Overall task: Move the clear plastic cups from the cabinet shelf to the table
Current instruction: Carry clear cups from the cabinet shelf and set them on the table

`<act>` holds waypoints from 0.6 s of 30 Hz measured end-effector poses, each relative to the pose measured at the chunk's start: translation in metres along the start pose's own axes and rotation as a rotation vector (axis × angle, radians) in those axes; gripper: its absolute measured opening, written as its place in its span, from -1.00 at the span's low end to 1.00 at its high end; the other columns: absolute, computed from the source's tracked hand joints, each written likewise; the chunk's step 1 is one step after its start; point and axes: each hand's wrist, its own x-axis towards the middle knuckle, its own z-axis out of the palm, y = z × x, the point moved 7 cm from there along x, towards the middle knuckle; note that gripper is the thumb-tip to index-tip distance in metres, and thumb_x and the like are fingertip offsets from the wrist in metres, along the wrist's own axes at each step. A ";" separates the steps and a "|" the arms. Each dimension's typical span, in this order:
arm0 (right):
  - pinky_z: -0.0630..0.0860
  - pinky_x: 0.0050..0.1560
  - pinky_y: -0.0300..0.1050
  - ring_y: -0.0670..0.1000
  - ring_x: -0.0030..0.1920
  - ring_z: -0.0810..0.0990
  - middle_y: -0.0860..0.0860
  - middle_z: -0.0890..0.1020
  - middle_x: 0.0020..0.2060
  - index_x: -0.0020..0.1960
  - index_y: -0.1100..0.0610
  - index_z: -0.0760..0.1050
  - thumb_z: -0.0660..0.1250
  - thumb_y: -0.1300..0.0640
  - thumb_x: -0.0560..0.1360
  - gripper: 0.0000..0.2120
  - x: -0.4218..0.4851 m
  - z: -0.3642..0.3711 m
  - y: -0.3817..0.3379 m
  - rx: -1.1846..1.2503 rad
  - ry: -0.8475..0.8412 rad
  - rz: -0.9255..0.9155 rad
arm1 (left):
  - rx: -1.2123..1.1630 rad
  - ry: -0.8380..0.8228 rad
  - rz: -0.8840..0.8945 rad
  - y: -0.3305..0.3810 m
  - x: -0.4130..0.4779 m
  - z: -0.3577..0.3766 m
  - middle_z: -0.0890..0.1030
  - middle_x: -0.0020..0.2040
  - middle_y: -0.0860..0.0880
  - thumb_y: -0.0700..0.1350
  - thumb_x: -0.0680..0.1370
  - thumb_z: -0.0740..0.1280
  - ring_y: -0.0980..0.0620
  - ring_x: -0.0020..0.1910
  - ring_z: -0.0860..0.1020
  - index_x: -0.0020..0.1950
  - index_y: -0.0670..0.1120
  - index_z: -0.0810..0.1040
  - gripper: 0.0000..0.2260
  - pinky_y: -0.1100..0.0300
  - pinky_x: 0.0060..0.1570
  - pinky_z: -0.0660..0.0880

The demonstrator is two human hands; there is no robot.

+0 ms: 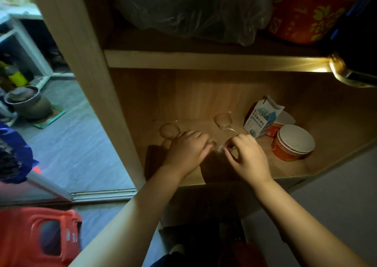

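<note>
Both hands on shelf (285,164): left hand (186,151) covers a cup, grip unclear; right hand (247,156) pinches cup rim (228,145). Step: pickup. Next, prob.: lift w/o crushing, clear box (263,117), carry to table.

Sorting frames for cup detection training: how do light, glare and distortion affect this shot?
Head view: the shelf interior is dim, so the clear cups show only as faint outlines; a bright glare flares at the upper shelf edge; both hands cast dark shadows; wide-angle distortion slants the cabinet side.
</note>
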 end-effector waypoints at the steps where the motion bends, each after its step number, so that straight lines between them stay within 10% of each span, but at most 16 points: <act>1: 0.33 -0.11 -0.24 -0.12 -0.12 0.39 -0.03 0.53 -0.17 -0.07 0.08 0.49 0.37 0.10 0.44 -0.90 -0.004 -0.006 -0.004 0.013 0.005 -0.026 | 0.012 0.015 0.005 0.006 -0.006 -0.008 0.60 -0.17 0.02 -0.10 0.50 0.35 0.07 -0.15 0.52 -0.08 -0.05 0.54 -0.95 0.27 -0.17 0.29; 18: 0.46 -0.11 -0.08 0.06 -0.06 0.53 0.04 0.61 -0.09 -0.06 0.14 0.56 0.29 0.11 0.46 -0.87 -0.067 -0.007 -0.140 0.350 -0.101 -0.425 | 0.251 0.181 -0.375 0.025 -0.177 -0.118 0.57 -0.32 -0.01 -0.06 0.50 0.32 -0.04 -0.31 0.53 -0.21 -0.09 0.54 -0.86 0.08 -0.31 0.44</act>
